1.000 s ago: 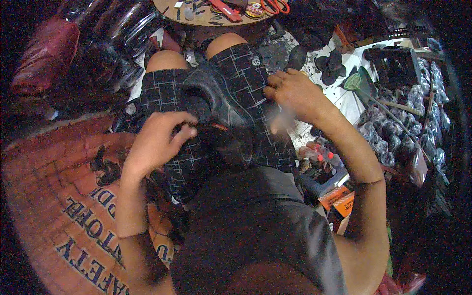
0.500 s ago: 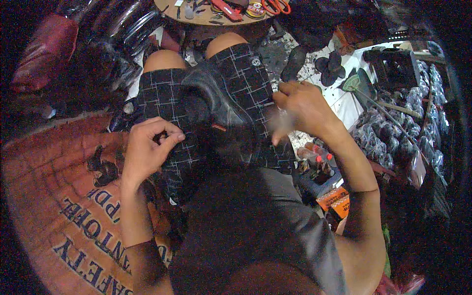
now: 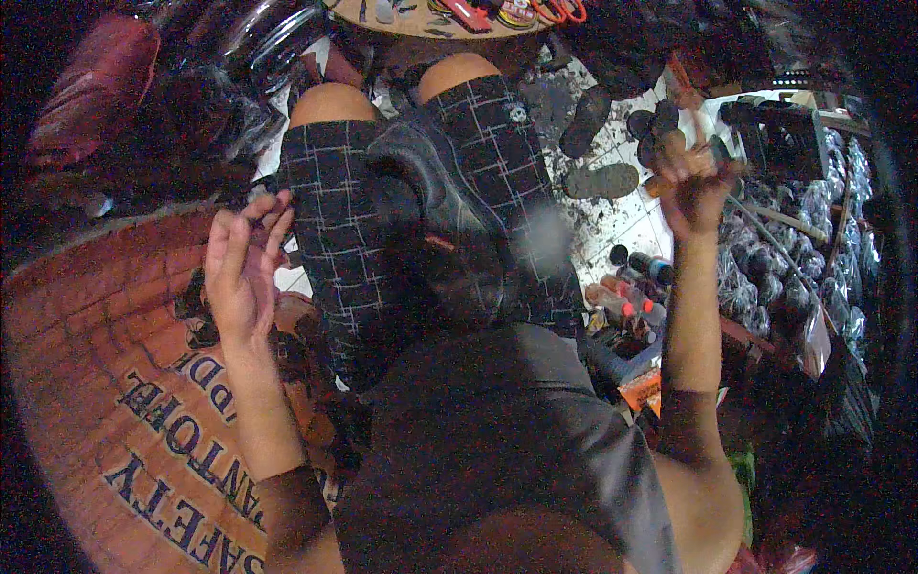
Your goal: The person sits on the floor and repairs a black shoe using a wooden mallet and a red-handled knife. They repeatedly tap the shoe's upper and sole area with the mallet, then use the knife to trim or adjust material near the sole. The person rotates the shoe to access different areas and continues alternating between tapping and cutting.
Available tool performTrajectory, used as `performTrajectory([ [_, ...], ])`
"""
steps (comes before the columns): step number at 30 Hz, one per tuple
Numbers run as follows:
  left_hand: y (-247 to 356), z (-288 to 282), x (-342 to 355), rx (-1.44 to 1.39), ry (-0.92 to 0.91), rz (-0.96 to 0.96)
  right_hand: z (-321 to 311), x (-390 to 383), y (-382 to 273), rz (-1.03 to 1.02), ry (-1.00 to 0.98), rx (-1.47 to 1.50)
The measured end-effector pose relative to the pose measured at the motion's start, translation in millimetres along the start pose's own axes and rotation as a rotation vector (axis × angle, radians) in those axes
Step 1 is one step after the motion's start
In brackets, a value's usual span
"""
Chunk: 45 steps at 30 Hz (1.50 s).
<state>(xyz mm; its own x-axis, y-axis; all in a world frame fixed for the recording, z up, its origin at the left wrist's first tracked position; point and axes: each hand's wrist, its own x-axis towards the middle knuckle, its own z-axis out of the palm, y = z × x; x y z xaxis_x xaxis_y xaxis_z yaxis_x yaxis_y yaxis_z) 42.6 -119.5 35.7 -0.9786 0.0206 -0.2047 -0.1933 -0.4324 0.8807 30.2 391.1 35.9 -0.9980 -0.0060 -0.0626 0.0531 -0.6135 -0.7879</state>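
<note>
A black leather shoe (image 3: 426,163) is wedged between my thighs, over my black checked shorts (image 3: 330,191). A small red tag (image 3: 438,243) shows on its dark side. My left hand (image 3: 244,273) is raised beside my left thigh, with its fingers loosely curled and apart, and nothing visible in them. Out to the right, well away from the shoe, my right hand (image 3: 696,187) is lifted and smeared by motion. Whether it holds anything does not show.
A round table (image 3: 411,27) with tools and red-handled scissors stands ahead. Shoe soles (image 3: 601,180) lie on the stained tiles, near bottles (image 3: 626,301). Plastic-wrapped dark bundles (image 3: 755,277) pile up at right. An orange printed banner (image 3: 86,316) is at left.
My right hand has swung from beside the shoe outward and up to the right. My left hand has moved left off my thigh, its fingers parting. The view has shifted slightly.
</note>
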Motion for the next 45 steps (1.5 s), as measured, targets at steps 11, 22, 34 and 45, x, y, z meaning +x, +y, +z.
performTrajectory([
  [11, -5.7, 43.6, 17.2, -0.085, -0.170, -0.100, 62.5, -76.9, 61.6, 0.508, -0.077, -0.747],
  [22, -5.4, 78.9, 16.0, 1.145, -0.498, 0.377, 72.5, -63.2, 68.8, 0.445, 0.425, 0.073],
  [34, -11.2, 75.4, 16.6, 1.336, -0.588, 0.474, 58.9, -71.8, 61.2, 0.705, 0.039, -0.633],
  [45, -27.2, 65.0, 13.6, 1.576, -0.580, 0.773, 99.5, -63.2, 74.8, 0.237, -0.008, -1.306],
])
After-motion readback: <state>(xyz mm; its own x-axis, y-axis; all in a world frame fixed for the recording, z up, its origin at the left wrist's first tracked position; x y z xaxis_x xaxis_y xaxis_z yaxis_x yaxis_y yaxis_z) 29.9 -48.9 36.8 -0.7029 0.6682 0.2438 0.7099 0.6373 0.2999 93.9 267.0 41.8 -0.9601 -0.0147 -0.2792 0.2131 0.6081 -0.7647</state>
